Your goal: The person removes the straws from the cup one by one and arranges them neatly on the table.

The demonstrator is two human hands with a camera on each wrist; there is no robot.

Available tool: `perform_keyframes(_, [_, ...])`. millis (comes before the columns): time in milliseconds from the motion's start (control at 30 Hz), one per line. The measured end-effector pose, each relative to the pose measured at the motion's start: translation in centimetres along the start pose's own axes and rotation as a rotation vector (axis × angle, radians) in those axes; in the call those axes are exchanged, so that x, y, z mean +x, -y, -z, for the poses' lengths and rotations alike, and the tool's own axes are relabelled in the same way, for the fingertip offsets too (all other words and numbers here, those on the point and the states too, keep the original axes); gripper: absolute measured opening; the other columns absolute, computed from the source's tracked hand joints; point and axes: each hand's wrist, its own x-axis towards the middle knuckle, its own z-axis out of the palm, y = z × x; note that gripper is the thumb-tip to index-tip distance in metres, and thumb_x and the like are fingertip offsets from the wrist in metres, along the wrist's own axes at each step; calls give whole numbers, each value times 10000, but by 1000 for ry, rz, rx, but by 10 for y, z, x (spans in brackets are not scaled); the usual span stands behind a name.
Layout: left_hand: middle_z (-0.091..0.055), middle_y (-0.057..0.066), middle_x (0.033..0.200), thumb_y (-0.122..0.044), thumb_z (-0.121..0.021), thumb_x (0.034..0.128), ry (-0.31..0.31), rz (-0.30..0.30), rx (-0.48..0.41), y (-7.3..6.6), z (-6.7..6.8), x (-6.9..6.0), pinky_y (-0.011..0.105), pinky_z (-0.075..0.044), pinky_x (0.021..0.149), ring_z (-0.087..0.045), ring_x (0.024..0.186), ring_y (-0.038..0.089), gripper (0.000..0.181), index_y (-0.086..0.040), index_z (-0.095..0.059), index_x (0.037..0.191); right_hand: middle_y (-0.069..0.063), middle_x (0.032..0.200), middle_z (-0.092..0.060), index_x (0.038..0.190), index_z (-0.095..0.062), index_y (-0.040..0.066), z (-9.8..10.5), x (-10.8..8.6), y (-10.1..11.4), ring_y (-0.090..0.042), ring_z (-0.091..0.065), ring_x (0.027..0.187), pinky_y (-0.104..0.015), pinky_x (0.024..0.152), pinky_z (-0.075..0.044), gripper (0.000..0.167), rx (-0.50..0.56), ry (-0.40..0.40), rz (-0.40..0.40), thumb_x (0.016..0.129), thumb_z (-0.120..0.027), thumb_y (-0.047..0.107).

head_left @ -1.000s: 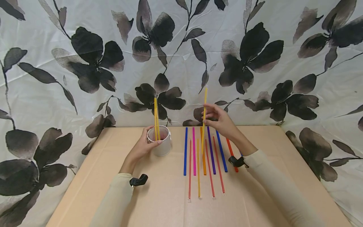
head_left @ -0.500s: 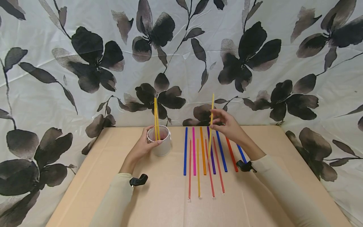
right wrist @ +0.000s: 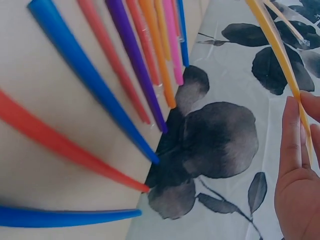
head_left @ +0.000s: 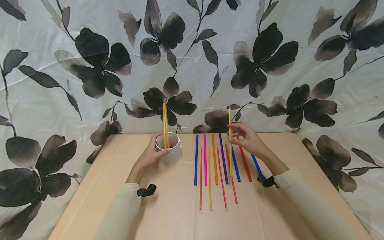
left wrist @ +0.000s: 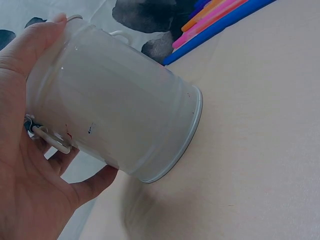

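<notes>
My left hand grips a small white metal pail, fingers and thumb around its side near the rim. Yellow straws stand upright in it, their lower ends hidden inside. In the left wrist view the pail's side and a wire handle loop show close up. With thumb and fingers my right hand pinches another thin yellow straw, held upright above the row of straws on the table. The right wrist view shows that straw between the fingertips.
Thick straws lie side by side at the table's back: blue, pink, orange, purple and red. Thin red straws and a yellow one lie between them. Behind the table hangs a floral cloth.
My right hand has moved to the right and lower in the head view, carrying the yellow straw along the row. The left hand and pail have stayed in place.
</notes>
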Motion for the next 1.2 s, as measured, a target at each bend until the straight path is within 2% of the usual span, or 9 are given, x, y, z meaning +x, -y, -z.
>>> perform_keyframes(167, [-219,239,1611,-232,-764,914,-9,11,10,0,-1,1,667,-136,1204,-176,1521,418,898,-120,-170,1578,-180,1228,-600,1404,-542,83,6,-7,-8,-307,-599,1094,-182,843,-556,513,-4,29,-17,928,-736,73])
perform_keyframes(400, [-210,243,1617,-232,-766,912,-16,12,15,1,-2,2,665,-128,1207,-163,1527,417,905,-116,-167,1581,-202,1263,-579,1408,-547,87,10,-14,-21,-317,-607,1103,-200,820,-571,525,-24,58,-63,923,-748,93])
perform_keyframes(633, [-235,248,1603,-219,-762,912,-20,0,6,0,-2,4,651,-140,1211,-195,1515,417,893,-120,-176,1578,-181,1253,-594,1398,-567,107,14,-18,-34,-319,-616,1095,-196,828,-570,525,-40,59,-115,912,-764,109])
perform_keyframes(967, [-250,250,1591,-203,-765,910,-22,-12,-8,1,-4,7,641,-162,1211,-214,1506,422,901,-100,-169,1578,-136,1221,-574,1414,-546,56,17,-20,-56,-308,-623,1081,-213,817,-583,522,-76,66,-168,926,-730,55])
perform_keyframes(1100, [-251,250,1592,-206,-764,911,-25,-11,1,1,-4,8,647,-160,1209,-210,1507,426,901,-97,-168,1578,-172,1222,-583,1395,-555,48,18,-21,-65,-312,-625,1066,-213,817,-584,495,-69,74,-169,927,-717,32])
perform_keyframes(1200, [-248,249,1594,-212,-763,912,-26,-9,8,1,-4,8,651,-157,1207,-206,1509,424,900,-96,-168,1578,-236,1215,-580,1374,-551,-19,17,-21,-71,-329,-624,1042,-217,802,-588,479,-48,90,-157,917,-694,-29])
